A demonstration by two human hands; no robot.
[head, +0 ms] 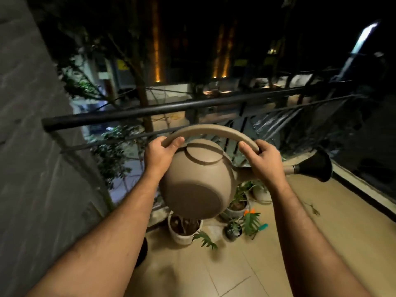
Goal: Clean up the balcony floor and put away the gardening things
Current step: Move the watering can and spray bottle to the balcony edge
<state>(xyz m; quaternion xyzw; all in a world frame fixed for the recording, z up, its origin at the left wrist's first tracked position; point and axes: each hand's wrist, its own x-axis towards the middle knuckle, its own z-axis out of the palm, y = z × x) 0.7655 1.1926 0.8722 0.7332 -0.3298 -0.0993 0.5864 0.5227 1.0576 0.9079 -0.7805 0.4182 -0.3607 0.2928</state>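
Gripping the arched handle [211, 130] of a tan watering can [198, 179] at both ends, a person holds it out at chest height beside the balcony railing [132, 113] at night. The left hand [159, 155] has its fingers [169, 142] curled round the handle's left foot, thumb on top; the right hand [262, 160] wraps the opposite end the same way. The can tips toward the camera so its base shows, and its black rose spout [315, 167] points right, over the low ledge.

Below, several potted plants [185, 229] cluster on the tiled floor [267, 264] by the railing. Among them lie an orange-tipped item [249, 211] and a teal-handled tool [263, 227], not yet gathered up. A loose sprig [314, 209] lies on the tiles further right.

By the look of it the tidy-up is at an early or middle stage: the can is in hand but not stowed, and small tools and plant litter are left on the floor.
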